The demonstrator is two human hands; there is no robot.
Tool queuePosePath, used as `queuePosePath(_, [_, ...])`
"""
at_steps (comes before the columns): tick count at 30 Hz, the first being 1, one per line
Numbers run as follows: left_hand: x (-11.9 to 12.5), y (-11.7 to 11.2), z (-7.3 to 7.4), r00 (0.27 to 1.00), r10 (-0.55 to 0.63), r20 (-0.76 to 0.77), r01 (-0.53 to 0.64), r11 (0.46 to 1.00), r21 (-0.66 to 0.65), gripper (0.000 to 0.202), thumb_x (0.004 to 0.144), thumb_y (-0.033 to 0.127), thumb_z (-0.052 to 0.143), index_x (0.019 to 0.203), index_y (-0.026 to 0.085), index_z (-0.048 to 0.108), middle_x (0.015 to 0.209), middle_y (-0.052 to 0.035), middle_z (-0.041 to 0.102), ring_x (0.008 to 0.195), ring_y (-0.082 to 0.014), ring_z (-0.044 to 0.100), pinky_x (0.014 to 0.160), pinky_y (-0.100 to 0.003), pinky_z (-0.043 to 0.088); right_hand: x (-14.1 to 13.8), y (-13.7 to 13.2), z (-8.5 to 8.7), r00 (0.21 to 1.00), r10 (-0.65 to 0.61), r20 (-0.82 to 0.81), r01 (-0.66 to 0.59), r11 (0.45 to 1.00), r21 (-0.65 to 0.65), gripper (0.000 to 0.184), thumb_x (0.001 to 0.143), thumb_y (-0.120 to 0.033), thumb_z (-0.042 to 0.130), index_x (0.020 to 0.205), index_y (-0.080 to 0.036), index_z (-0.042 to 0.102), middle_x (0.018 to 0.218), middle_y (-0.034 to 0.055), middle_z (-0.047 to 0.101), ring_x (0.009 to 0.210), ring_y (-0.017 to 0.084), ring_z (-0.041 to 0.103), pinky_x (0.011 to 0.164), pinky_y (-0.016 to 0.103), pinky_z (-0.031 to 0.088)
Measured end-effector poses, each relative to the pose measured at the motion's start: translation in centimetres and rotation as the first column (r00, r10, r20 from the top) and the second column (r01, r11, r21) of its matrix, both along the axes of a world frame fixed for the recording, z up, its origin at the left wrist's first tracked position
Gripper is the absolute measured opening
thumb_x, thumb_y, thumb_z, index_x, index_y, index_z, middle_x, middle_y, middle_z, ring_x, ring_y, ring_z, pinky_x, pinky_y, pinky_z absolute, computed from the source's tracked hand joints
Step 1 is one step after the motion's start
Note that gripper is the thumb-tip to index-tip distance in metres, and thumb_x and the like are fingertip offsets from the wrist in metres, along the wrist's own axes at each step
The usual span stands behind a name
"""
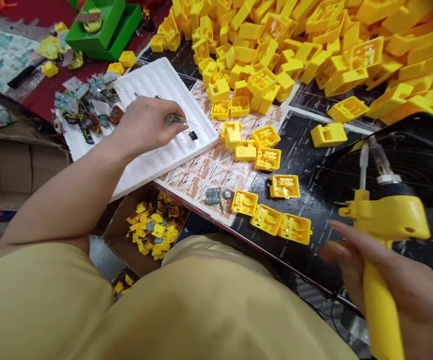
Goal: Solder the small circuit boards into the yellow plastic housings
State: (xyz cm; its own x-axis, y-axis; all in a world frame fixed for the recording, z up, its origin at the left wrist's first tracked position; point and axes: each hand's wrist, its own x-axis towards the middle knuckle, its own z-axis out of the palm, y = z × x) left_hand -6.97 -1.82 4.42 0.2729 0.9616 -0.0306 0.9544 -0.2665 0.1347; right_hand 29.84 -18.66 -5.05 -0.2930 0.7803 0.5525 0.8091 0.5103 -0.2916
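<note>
Over the white foam sheet, my left hand pinches a small circuit board with thin wires. A small dark part shows at the wire ends. My right hand grips the handle of a yellow soldering gun, its tip end pointing away from me over the black mat. Between the hands, several open yellow plastic cases lie along the table edge. Beside them sit a green circuit board and a round speaker. Tangled wired boards lie on the foam's left part.
A large heap of yellow cases covers the back of the table. Green trays stand at the back left. Below the edge, a cardboard box holds small yellow pieces. A black pan-like object is behind the soldering gun.
</note>
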Motion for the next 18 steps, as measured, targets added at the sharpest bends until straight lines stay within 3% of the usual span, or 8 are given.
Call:
queuePosePath(1, [0.1,-0.3,0.4,0.997,0.000,0.080,-0.001,1.000,0.016,0.042,0.093,0.042,0.051,0.115,0.012,0.071,0.109,-0.0058,0.075,0.090,-0.0167,0.055,0.090,-0.033,0.045,-0.4,0.6,-0.2,0.998,0.058,0.037,-0.058,0.998,0.007,0.041,0.094,-0.021,0.066,0.133,-0.031,0.061,0.073,-0.0056,0.070,0.050,0.015,0.063,0.045,0.025,0.047])
queuePosePath(3, [0.4,-0.6,0.8,0.965,-0.011,0.261,0.001,0.999,0.041,0.042,0.091,0.043,0.056,0.116,0.013,0.071,0.108,-0.0041,0.075,0.086,-0.0140,0.056,0.087,-0.030,0.046,-1.4,1.6,-0.7,0.984,0.167,0.062,-0.164,0.985,-0.044,0.033,0.093,-0.027,0.069,0.125,-0.028,0.061,0.095,-0.0006,0.075,0.072,0.017,0.071,0.068,0.027,0.058])
queuePosePath(5, [1.0,-0.8,0.5,0.911,-0.049,0.409,0.052,0.999,0.003,0.043,0.087,0.040,0.061,0.121,0.015,0.069,0.112,-0.0030,0.075,0.084,-0.0129,0.058,0.083,-0.028,0.048,-2.9,2.5,-1.4,0.970,0.236,0.058,-0.231,0.970,-0.082,0.031,0.094,-0.035,0.069,0.121,-0.023,0.059,0.103,0.0046,0.074,0.091,0.022,0.073,0.089,0.036,0.058])
queuePosePath(6, [1.5,-0.9,0.2,0.886,-0.071,0.458,0.096,0.995,-0.032,0.043,0.085,0.037,0.063,0.121,0.015,0.070,0.111,-0.0029,0.076,0.082,-0.0126,0.060,0.081,-0.028,0.049,-3.8,2.8,-1.7,0.962,0.269,0.048,-0.265,0.961,-0.081,0.029,0.095,-0.033,0.066,0.120,-0.021,0.058,0.102,0.0065,0.074,0.093,0.023,0.072,0.092,0.039,0.057])
queuePosePath(9, [3.3,-1.3,-1.5,0.840,-0.118,0.529,0.236,0.958,-0.161,0.036,0.079,0.028,0.062,0.108,0.014,0.076,0.096,-0.0037,0.078,0.078,-0.0133,0.063,0.072,-0.027,0.048,-6.1,3.8,-2.3,0.964,0.264,0.035,-0.261,0.963,-0.063,0.021,0.098,-0.026,0.061,0.117,-0.019,0.056,0.089,0.0045,0.071,0.082,0.019,0.071,0.087,0.037,0.058])
queuePosePath(12, [5.0,-1.8,-3.3,0.830,-0.129,0.543,0.291,0.930,-0.224,0.029,0.081,0.028,0.061,0.099,0.014,0.078,0.090,-0.0039,0.078,0.078,-0.0145,0.067,0.073,-0.026,0.050,-7.1,4.2,-2.1,0.976,0.217,0.028,-0.216,0.976,-0.035,0.030,0.094,-0.027,0.068,0.119,-0.018,0.055,0.088,0.0046,0.071,0.081,0.019,0.071,0.087,0.036,0.059])
queuePosePath(15, [6.3,-2.5,-4.9,0.826,-0.209,0.523,0.341,0.924,-0.171,0.025,0.087,0.030,0.060,0.100,0.016,0.077,0.094,-0.0044,0.078,0.085,-0.0155,0.070,0.081,-0.027,0.052,-6.6,3.8,-0.8,0.983,0.182,-0.021,-0.182,0.983,0.019,0.042,0.086,-0.025,0.079,0.120,-0.018,0.055,0.102,0.0083,0.074,0.092,0.020,0.073,0.091,0.034,0.058])
queuePosePath(18, [7.1,-3.9,-6.5,0.800,-0.406,0.442,0.473,0.880,-0.049,0.026,0.094,0.030,0.055,0.098,0.018,0.077,0.097,-0.0076,0.078,0.092,-0.0187,0.070,0.090,-0.032,0.051,-5.2,2.8,1.0,0.986,0.136,-0.099,-0.129,0.989,0.072,0.036,0.082,-0.015,0.081,0.110,-0.019,0.060,0.089,0.0019,0.075,0.075,0.014,0.072,0.075,0.022,0.058])
